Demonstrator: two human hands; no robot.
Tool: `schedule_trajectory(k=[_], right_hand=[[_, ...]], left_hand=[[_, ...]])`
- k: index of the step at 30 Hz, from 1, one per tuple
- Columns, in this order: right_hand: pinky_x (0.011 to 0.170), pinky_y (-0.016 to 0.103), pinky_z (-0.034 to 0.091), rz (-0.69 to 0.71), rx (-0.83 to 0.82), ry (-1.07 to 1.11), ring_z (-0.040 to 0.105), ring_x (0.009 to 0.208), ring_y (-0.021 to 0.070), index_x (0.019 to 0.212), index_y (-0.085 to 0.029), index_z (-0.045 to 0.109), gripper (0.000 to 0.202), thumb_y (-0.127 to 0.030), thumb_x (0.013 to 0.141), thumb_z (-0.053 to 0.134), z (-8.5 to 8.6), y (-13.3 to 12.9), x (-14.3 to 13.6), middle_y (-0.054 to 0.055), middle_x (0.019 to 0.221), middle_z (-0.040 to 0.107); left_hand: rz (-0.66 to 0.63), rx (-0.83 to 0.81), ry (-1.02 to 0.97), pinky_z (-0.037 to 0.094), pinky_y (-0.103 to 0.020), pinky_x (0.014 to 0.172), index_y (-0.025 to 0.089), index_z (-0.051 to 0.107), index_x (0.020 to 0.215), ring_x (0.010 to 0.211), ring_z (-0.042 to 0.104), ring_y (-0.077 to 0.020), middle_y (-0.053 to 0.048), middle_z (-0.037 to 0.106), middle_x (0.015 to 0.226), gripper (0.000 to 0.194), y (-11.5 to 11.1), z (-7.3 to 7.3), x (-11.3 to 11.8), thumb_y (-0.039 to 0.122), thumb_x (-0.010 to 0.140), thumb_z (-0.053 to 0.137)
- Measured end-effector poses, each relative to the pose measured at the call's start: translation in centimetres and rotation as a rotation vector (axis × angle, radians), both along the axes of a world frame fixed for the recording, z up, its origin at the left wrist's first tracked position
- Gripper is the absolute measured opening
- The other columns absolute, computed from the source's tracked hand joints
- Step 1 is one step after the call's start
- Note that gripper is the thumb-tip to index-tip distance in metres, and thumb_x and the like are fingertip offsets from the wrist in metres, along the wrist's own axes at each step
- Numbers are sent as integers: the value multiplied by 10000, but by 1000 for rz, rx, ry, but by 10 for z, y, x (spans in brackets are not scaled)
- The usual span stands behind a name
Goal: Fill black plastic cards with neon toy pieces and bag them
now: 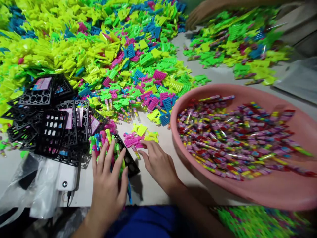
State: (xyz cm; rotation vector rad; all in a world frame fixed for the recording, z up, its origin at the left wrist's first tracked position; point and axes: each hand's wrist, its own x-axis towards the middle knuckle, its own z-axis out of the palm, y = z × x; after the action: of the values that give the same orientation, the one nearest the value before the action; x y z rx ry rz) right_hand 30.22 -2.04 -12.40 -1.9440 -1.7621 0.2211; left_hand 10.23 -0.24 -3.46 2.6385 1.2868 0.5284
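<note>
My left hand (109, 178) lies palm down with fingers spread over a row of pink, green and blue plastic pieces (95, 143) in a black perforated tray (130, 162). The palm hides part of the row. My right hand (158, 163) is just right of the tray, thumb and forefinger closing at the edge of a pink plastic piece (133, 140) with a small clear tube. Yellow plastic pieces (140, 129) lie beside it. Several black trays (52, 129), some with printed cards, are stacked to the left.
A pink basin (175, 132) full of wrapped tubes (223, 142) stands at right. A large heap of bright plastic pieces (61, 56) covers the back. Another person's hand (198, 16) reaches over a second heap (230, 43). A white box (66, 177) with a cable and plastic bags (43, 185) are front left.
</note>
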Motion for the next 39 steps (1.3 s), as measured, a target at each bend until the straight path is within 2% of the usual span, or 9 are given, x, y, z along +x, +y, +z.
schedule_trajectory(k=[4, 10, 14, 17, 20, 26, 30, 33, 39], right_hand=[[860, 431, 629, 4, -36, 21, 752, 1137, 339, 1434, -159, 555, 383, -390, 1129, 561, 5, -4, -13, 157, 1252, 757], [795, 414, 650, -8, -153, 67, 760, 1162, 339, 1637, -173, 419, 529, -184, 1109, 459, 8, 6, -24, 183, 1398, 713], [782, 421, 648, -72, -122, 259, 763, 1021, 316, 1538, -208, 532, 447, -236, 1093, 520, 5, -12, -10, 148, 1233, 733], [725, 356, 631, -38, -97, 525, 717, 844, 231, 1238, -229, 671, 187, -277, 1077, 590, 10, -29, -3, 95, 1102, 700], [704, 306, 618, -6, -102, 777, 689, 809, 185, 1027, -243, 649, 64, -295, 1060, 631, 17, -37, -9, 61, 1060, 667], [903, 322, 614, -20, -124, 943, 733, 989, 201, 1159, -253, 661, 162, -206, 1014, 607, 6, -33, -39, 43, 1079, 743], [880, 351, 612, 74, -111, 771, 703, 962, 230, 1195, -240, 678, 309, -128, 999, 467, 2, -34, -40, 62, 1033, 741], [884, 410, 580, 260, -48, 500, 640, 986, 283, 1164, -222, 702, 304, -145, 1012, 450, 6, -34, -31, 97, 1040, 725], [756, 429, 483, 418, 9, 17, 532, 849, 291, 905, -191, 667, 300, -58, 1041, 435, 4, -27, -37, 109, 871, 634]], left_hand=[[-9, -11, -10, 8, -509, 1435, 233, 479, 1622, 1742, 144, -223, -86, 318, 1819, 530, -1, 1, 0, 143, 1101, 507], [-21, -24, -7, 36, -519, 1437, 230, 479, 1627, 1734, 182, -227, -92, 352, 1807, 525, 2, 3, -2, 169, 1106, 515], [-9, -46, -25, 53, -536, 1435, 244, 480, 1627, 1730, 201, -235, -86, 360, 1805, 522, 1, 4, -1, 188, 1109, 513], [-5, -59, -20, 42, -533, 1435, 239, 497, 1621, 1732, 196, -246, -94, 358, 1806, 521, -1, 5, 1, 186, 1103, 523], [-3, -59, -26, 38, -525, 1435, 224, 522, 1602, 1730, 205, -251, -105, 356, 1806, 503, -1, 5, 3, 185, 1100, 527], [-4, -72, -21, 51, -545, 1437, 230, 511, 1612, 1728, 219, -261, -93, 353, 1811, 514, 0, 5, 3, 175, 1101, 499], [7, -80, -16, 56, -569, 1437, 241, 498, 1623, 1729, 222, -273, -83, 341, 1818, 534, -1, 5, 3, 168, 1094, 493], [6, -95, -18, 63, -595, 1433, 251, 489, 1630, 1727, 228, -284, -81, 336, 1821, 544, -2, 6, 4, 173, 1091, 485], [-8, -103, -18, 64, -573, 1432, 200, 521, 1602, 1734, 199, -270, -125, 352, 1807, 513, -2, 6, 4, 155, 1093, 489]])
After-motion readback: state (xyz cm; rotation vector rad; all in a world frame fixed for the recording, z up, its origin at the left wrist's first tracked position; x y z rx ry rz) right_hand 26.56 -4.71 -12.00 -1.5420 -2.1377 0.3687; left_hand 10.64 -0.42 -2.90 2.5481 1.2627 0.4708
